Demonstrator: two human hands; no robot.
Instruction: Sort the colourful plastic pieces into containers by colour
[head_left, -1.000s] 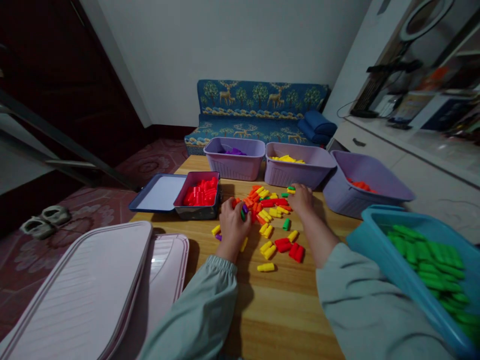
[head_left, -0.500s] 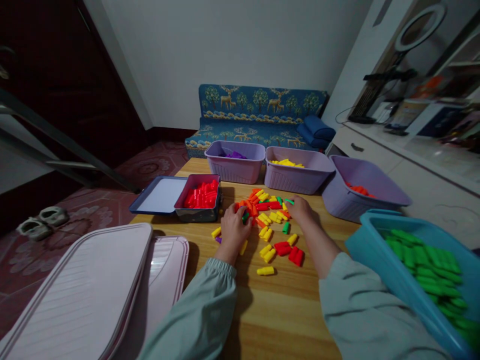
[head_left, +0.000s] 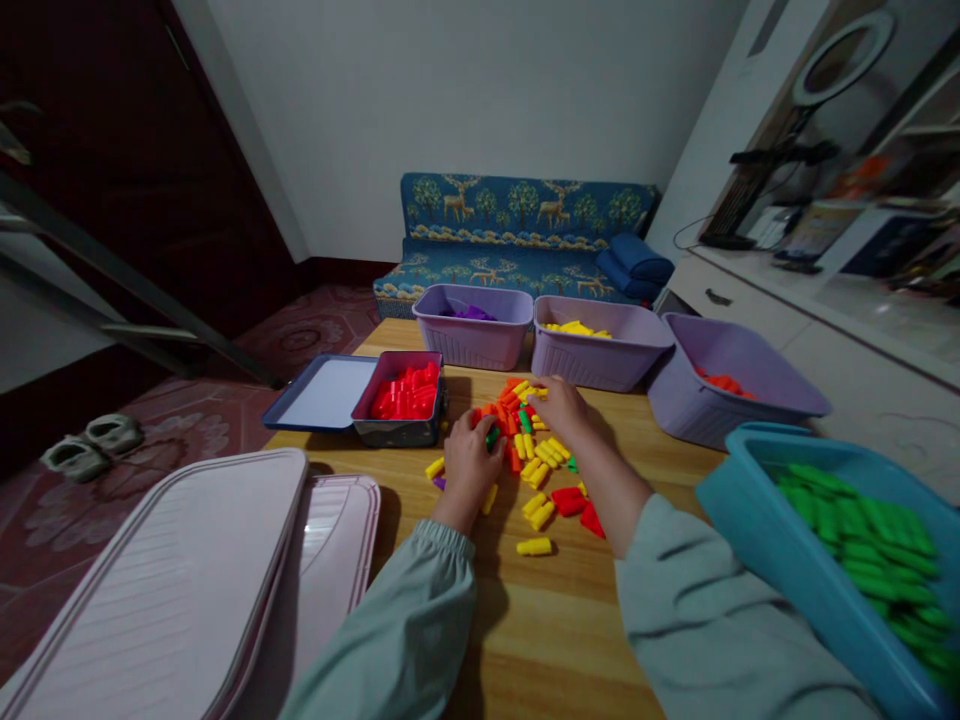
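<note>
My left hand [head_left: 471, 465] is curled over the left side of a loose pile of small plastic pieces. A green plastic piece [head_left: 492, 437] shows between its fingers and thumb. My right hand [head_left: 564, 410] reaches into the far side of the pile, its fingers bent close together at the yellow pieces [head_left: 531, 393]; what they pinch is hidden. Orange pieces [head_left: 510, 398] lie between the hands. Nearer me are several yellow pieces [head_left: 538, 512] and red pieces [head_left: 568, 500], the latter partly near my right forearm. A purple piece [head_left: 439, 483] peeks out beside my left hand.
Lilac bins hold purple pieces [head_left: 474, 313], yellow pieces [head_left: 576, 328] and orange-red pieces [head_left: 727, 384]. A teal bin [head_left: 780, 540] with green pieces stands at right. On the left are an open tin [head_left: 397, 432] of red pieces and pale lids [head_left: 172, 570]. Behind is a patterned sofa [head_left: 510, 255].
My right hand has moved left across the far side of the pile, and the green piece at its fingertips no longer shows there. My left hand stays in place with its green piece.
</note>
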